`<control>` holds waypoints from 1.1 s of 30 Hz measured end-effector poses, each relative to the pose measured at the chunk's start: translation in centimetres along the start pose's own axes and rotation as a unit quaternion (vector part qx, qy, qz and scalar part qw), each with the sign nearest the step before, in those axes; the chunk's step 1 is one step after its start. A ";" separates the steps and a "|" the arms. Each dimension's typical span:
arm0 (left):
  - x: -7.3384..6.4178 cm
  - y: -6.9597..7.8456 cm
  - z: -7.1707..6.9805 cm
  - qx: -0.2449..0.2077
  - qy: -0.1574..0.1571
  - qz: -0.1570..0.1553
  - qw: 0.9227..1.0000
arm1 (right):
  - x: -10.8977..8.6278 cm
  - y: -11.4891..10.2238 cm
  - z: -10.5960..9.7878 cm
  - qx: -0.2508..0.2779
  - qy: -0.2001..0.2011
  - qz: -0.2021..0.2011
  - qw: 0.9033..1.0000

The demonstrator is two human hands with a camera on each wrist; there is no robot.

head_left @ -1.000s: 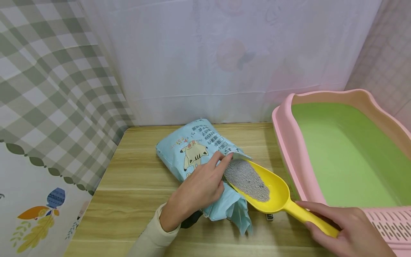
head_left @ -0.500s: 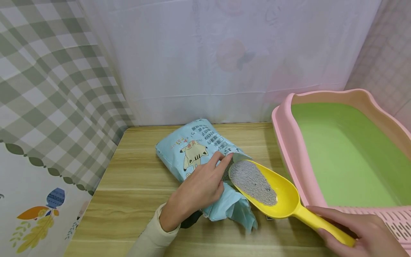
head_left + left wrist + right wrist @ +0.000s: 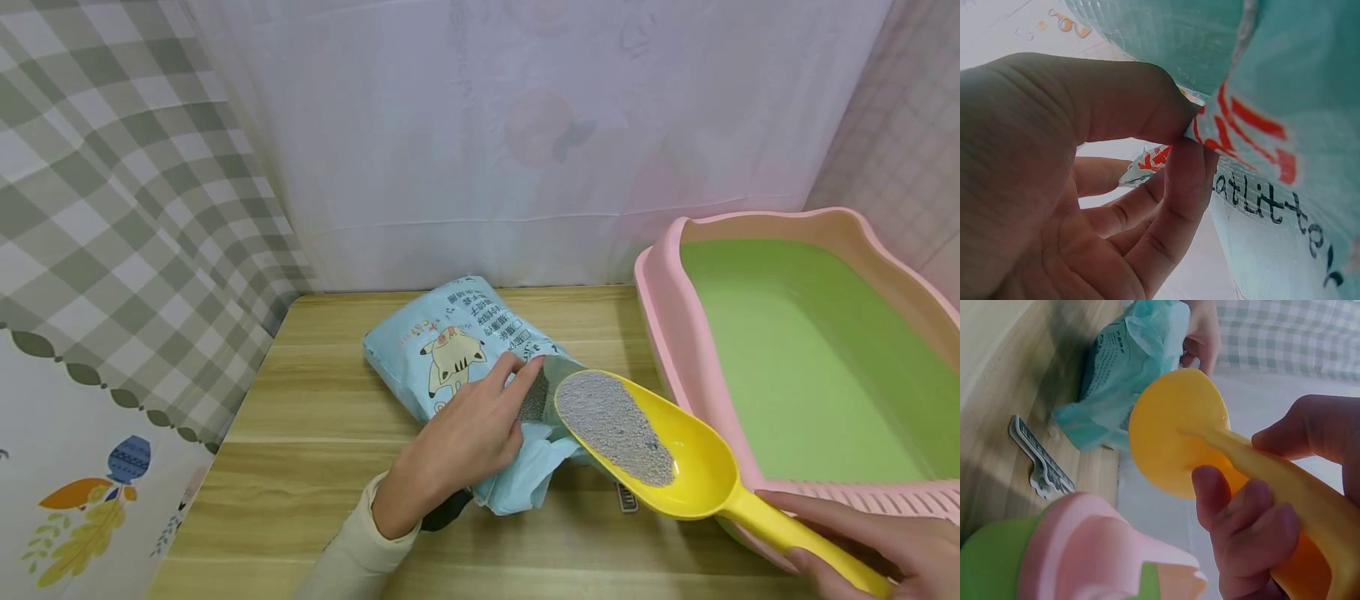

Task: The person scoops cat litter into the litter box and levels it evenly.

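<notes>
My left hand [image 3: 468, 429] pinches the edge of the torn mouth of a light blue cat litter bag [image 3: 450, 333], which lies on the wooden table. The left wrist view shows thumb and forefinger on the film [image 3: 1241, 134]. Grey granules show inside the mouth. In my right hand [image 3: 892, 542] is the handle of a yellow scoop [image 3: 693, 467], bearing a heap of grey litter [image 3: 611, 425]. The scoop's tip overlaps the bag's mouth in the head view. From the right wrist view I see the scoop's underside, with fingers curled round the handle.
A litter box [image 3: 697, 358] with a pink rim and green base stands right of the bag. On the wooden table [image 3: 315, 467], a small dark-and-white flat item [image 3: 1041, 456] lies between bag and box. Curtains hang behind and to the left.
My right hand has drawn the loaded scoop out of the bag's mouth, moving right and toward me. The bag's loose flap has shifted. My left hand has stayed in place.
</notes>
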State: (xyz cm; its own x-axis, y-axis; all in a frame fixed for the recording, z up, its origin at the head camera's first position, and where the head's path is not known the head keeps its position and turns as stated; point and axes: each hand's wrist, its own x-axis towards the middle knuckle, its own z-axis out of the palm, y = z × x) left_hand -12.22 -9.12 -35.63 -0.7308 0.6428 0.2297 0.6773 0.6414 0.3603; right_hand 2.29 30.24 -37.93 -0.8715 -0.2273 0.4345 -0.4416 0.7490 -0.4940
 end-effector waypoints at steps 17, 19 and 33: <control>0.0 -0.2 0.1 -0.004 0.007 0.007 1.000 | -1.3 3.9 -2.1 0.073 0.013 0.075 0.994; -0.1 -0.2 0.1 -0.005 0.004 0.004 1.000 | -1.2 4.4 -2.4 0.075 0.014 0.090 0.993; -0.2 -0.2 0.1 -0.008 0.000 0.000 1.000 | 0.8 8.2 -3.9 0.116 0.046 0.156 0.980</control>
State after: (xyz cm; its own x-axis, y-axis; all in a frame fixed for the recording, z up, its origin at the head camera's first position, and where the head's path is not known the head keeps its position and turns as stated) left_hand -12.22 -9.32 -35.80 -0.7304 0.6430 0.2303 0.6764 0.6343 0.3745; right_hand -1.23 38.61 -38.72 -0.9539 0.0556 0.2950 -0.2017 0.6092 -0.7670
